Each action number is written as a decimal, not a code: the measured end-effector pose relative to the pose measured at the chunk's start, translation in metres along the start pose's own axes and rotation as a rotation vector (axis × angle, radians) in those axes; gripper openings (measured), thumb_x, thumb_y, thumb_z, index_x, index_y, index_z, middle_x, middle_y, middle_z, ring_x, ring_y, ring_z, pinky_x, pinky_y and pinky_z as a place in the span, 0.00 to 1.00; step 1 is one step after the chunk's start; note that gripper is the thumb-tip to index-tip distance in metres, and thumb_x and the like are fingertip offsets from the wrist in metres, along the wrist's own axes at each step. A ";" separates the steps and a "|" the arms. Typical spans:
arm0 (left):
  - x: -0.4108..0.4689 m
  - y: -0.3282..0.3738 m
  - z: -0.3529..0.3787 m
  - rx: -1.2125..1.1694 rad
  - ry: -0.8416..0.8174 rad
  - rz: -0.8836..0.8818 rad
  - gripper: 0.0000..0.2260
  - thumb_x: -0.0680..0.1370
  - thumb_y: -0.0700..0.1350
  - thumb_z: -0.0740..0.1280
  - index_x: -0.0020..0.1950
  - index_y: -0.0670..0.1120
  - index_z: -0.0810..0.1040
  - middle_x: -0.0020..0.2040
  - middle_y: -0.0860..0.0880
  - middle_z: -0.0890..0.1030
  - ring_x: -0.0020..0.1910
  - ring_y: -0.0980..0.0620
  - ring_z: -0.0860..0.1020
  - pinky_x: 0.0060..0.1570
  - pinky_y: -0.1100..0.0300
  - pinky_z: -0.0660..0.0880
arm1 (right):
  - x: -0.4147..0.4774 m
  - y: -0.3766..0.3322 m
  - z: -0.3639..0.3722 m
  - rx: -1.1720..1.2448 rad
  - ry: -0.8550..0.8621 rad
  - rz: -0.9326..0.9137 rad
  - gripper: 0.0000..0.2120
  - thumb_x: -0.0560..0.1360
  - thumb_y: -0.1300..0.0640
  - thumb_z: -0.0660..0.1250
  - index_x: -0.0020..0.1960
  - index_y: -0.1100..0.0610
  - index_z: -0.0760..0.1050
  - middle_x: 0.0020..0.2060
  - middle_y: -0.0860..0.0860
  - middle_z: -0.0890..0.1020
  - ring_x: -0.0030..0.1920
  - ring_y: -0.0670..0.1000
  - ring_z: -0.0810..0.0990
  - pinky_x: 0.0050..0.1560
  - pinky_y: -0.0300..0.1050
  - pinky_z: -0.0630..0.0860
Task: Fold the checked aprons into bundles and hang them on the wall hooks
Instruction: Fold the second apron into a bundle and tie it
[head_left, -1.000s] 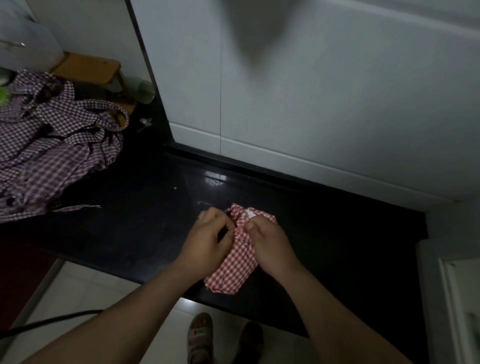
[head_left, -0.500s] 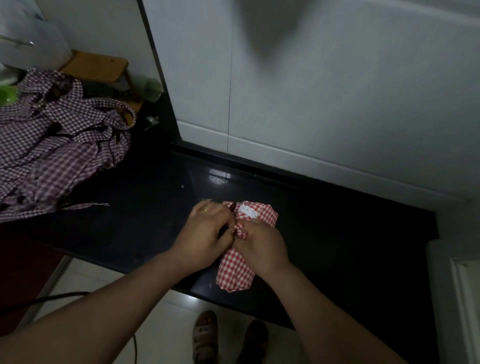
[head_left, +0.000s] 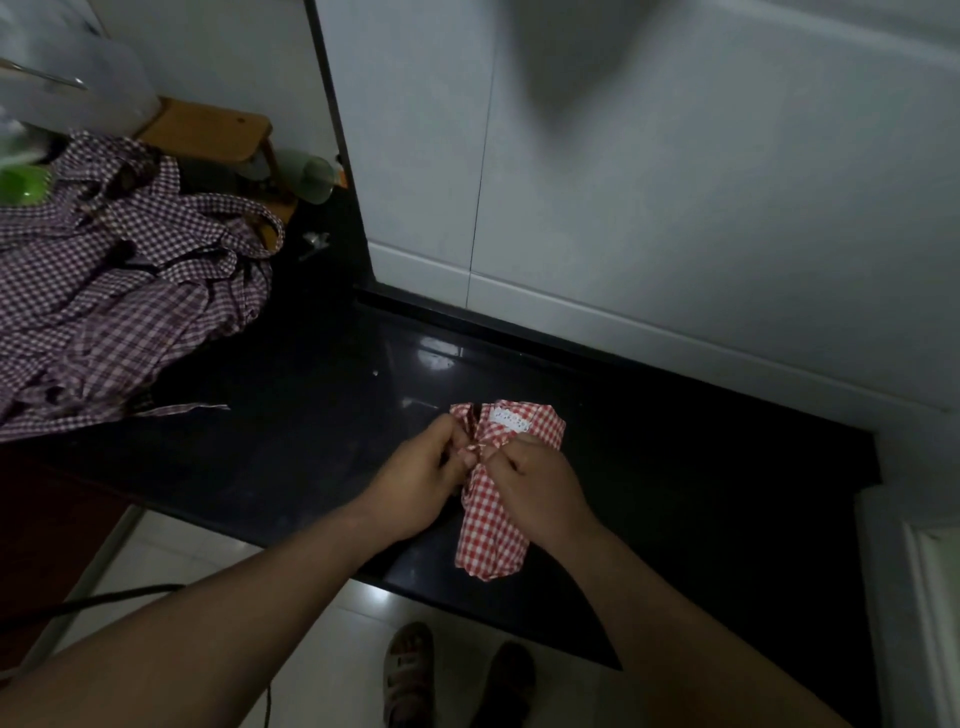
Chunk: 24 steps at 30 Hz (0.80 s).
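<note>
As both hands, left hand and right hand, pinch its ties, the folded red-checked cloth apron bundle is likely being knotted; hanging awaits.

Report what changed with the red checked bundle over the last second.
The near end of the red checked bundle swung right, so it lies straighter, its white label uncovered. The left hand and right hand kept hold, now pinching cloth at its middle. The purple checked pile stayed put.

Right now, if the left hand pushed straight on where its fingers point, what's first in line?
The red checked bundle, which the left hand pinches at its middle; just beyond it, probably the right hand, though depth is unclear.
</note>
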<state>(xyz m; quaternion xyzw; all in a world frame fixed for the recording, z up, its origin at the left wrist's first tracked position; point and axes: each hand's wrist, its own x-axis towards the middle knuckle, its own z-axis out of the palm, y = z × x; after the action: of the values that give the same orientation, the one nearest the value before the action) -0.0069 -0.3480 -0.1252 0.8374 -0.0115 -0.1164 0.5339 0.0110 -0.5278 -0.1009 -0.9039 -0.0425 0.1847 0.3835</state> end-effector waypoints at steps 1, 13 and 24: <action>0.001 0.001 0.003 -0.022 0.037 -0.020 0.05 0.83 0.45 0.68 0.48 0.49 0.74 0.39 0.50 0.82 0.38 0.55 0.80 0.42 0.48 0.80 | 0.001 0.000 -0.002 0.037 0.010 0.002 0.15 0.83 0.51 0.61 0.43 0.55 0.80 0.42 0.49 0.80 0.43 0.48 0.79 0.50 0.52 0.77; 0.021 0.012 0.001 0.138 -0.051 0.147 0.08 0.78 0.44 0.74 0.44 0.52 0.75 0.43 0.54 0.77 0.43 0.54 0.77 0.44 0.52 0.77 | 0.008 -0.004 -0.034 0.238 -0.053 0.048 0.07 0.81 0.56 0.68 0.45 0.56 0.80 0.41 0.50 0.84 0.44 0.50 0.82 0.47 0.48 0.78; 0.017 0.018 0.031 0.424 0.135 0.215 0.08 0.81 0.54 0.64 0.50 0.51 0.71 0.46 0.54 0.78 0.40 0.52 0.79 0.36 0.56 0.73 | -0.011 -0.003 -0.014 0.424 0.094 0.068 0.07 0.77 0.61 0.70 0.47 0.50 0.83 0.44 0.48 0.85 0.47 0.47 0.84 0.52 0.46 0.79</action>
<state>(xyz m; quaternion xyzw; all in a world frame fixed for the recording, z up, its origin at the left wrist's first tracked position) 0.0051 -0.3861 -0.1250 0.9305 -0.0891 0.0023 0.3553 0.0060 -0.5378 -0.0867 -0.8116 0.0458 0.1600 0.5600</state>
